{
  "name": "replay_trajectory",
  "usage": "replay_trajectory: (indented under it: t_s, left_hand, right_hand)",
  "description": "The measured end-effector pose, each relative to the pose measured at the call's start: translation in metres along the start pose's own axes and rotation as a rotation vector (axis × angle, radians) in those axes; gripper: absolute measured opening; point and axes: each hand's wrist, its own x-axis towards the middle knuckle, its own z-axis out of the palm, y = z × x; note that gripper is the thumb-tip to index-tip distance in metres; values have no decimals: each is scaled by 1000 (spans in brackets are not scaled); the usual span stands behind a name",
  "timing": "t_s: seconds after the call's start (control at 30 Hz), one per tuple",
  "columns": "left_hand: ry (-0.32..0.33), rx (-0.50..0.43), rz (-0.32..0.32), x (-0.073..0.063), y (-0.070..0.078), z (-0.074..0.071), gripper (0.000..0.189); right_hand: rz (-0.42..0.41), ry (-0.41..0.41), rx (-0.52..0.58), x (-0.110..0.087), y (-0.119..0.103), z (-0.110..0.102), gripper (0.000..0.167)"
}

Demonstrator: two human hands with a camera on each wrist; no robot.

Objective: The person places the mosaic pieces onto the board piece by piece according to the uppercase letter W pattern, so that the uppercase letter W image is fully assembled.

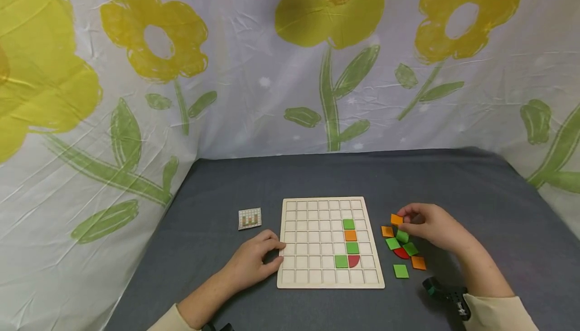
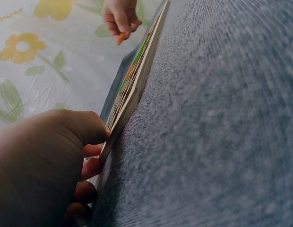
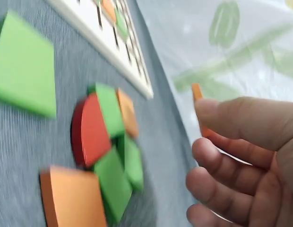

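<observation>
Between thumb and fingertips, my right hand [image 1: 432,224] pinches an orange square tile [image 1: 396,219], lifted above a loose pile; the right wrist view shows this tile edge-on [image 3: 196,91]. Below it lie several green tiles [image 1: 401,271], orange tiles [image 1: 419,263] and a red quarter-round tile [image 1: 401,253]. My left hand [image 1: 251,260] holds the left edge of a pale wooden grid board [image 1: 301,275], thumb on the near side in the left wrist view. On the board's right part sit green squares [image 1: 341,261], an orange square [image 1: 350,236] and a red quarter-round piece [image 1: 354,261].
A small pattern card [image 1: 249,218] with a coloured grid lies left of the board on the dark grey cloth [image 1: 235,180]. Behind the table hangs a white curtain [image 1: 244,94] with yellow flowers. A black wrist strap [image 1: 446,295] is at the right sleeve.
</observation>
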Motion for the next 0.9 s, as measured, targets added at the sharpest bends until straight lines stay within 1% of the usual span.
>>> replay_trajectory:
  t_s: [0.17, 0.3, 0.5, 0.63, 0.73, 0.9]
  left_hand:
    - [-3, 4, -15, 0, 0, -1, 25]
    - [-10, -4, -28, -1, 0, -1, 25]
    - [-10, -4, -34, 0, 0, -1, 25]
    - [-6, -2, -32, 0, 0, 0, 25]
    - [-3, -2, -28, 0, -1, 1, 25]
    - [12, -4, 0, 0, -2, 1, 25]
  right_hand:
    - [-34, 85, -41, -2, -25, 5, 29]
    - [-63, 125, -39, -4, -42, 8, 28]
    - [-79, 135, 12, -8, -63, 14, 26]
    - [-125, 146, 34, -9, -76, 21, 24]
    - [-165, 166, 15, -10, -84, 28, 22]
    - [-228, 176, 13, -10, -93, 44, 21]
